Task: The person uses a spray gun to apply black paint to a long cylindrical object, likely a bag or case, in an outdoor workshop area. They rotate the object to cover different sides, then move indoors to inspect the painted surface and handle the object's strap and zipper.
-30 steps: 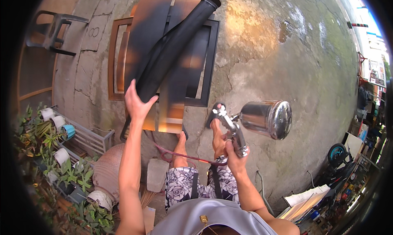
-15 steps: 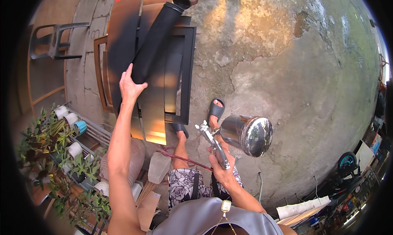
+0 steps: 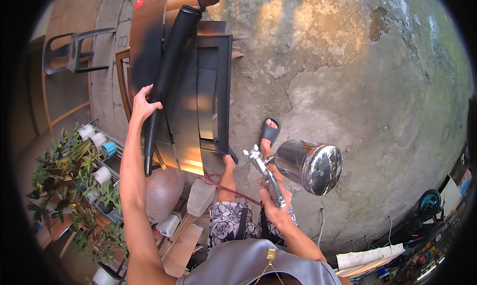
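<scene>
My left hand is closed on the edge of a long black-painted piece, with the thumb on the near face. The piece has a ridged collar and a brown end at the top, and it stands tilted over the boards. In my right hand is a spray gun, gripped by its handle. A large shiny metal cup is fixed to the gun's side. From the gun area a dark red hose runs off to the left. The gun points up and left, apart from the black piece.
Boards partly painted black and a black frame lie under the piece. To the left are a grey plastic chair and potted plants. A stone block and a large jar stand near my feet. Worn concrete stretches right.
My left hand has moved left and turned the black piece, which now shows a narrower side and leans further left. My right hand keeps its hold on the spray gun.
</scene>
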Available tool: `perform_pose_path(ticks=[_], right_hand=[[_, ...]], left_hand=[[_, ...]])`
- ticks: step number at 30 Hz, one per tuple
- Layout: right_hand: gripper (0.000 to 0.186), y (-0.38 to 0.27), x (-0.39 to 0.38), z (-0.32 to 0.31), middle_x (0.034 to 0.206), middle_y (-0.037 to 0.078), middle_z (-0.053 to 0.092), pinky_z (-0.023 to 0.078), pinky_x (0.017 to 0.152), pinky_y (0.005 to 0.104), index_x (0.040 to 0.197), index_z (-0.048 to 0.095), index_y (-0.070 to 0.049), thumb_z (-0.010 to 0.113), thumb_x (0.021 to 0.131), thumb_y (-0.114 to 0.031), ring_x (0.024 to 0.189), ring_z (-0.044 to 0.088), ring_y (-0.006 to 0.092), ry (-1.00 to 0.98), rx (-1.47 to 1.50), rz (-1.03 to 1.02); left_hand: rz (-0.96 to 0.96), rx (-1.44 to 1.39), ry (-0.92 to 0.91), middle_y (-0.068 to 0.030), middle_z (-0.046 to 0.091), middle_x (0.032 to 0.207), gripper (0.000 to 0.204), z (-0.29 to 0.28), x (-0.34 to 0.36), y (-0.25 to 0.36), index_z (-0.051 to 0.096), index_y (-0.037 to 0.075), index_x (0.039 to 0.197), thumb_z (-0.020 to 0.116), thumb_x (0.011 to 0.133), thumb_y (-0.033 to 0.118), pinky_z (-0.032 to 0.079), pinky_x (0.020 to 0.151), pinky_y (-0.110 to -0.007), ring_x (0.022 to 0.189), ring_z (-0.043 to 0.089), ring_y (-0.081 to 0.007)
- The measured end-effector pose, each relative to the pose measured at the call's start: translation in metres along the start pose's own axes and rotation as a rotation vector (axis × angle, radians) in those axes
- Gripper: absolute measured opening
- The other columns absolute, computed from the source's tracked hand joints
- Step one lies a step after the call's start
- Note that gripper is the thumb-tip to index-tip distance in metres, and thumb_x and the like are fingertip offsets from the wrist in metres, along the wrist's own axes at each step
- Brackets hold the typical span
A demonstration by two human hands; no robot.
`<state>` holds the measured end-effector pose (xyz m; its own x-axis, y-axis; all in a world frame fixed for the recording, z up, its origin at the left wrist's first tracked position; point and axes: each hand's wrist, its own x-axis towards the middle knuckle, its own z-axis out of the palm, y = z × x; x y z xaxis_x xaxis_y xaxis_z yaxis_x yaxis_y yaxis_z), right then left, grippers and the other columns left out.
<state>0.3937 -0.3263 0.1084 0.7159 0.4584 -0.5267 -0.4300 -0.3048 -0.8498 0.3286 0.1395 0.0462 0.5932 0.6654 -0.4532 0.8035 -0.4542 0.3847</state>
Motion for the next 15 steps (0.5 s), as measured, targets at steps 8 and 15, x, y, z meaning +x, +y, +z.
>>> perform_pose_path(ticks=[8,15], right_hand=[[0.027,-0.009,0.004,0.000,0.078,0.006,0.061,0.044,0.055,0.0244,0.101,0.058,0.005,0.063,0.087,-0.017,0.060,0.052,0.0092,0.003,0.034,0.014],[0.025,-0.011,0.020,0.002,0.072,0.007,0.061,0.042,0.053,0.0238,0.093,0.056,0.006,0.063,0.087,-0.018,0.058,0.052,0.0092,0.006,0.052,-0.150]], left_hand=[[-0.084,-0.076,-0.129,-0.0201,0.056,0.118,0.083,-0.019,0.014,-0.022,0.045,-0.001,0.128,0.072,0.049,0.004,0.046,0.091,-0.034,0.104,0.058,-0.0259],[-0.032,-0.092,-0.102,-0.0161,0.057,0.112,0.078,-0.025,0.005,-0.008,0.044,-0.005,0.127,0.068,0.053,-0.002,0.047,0.089,-0.032,0.101,0.058,-0.0227]])
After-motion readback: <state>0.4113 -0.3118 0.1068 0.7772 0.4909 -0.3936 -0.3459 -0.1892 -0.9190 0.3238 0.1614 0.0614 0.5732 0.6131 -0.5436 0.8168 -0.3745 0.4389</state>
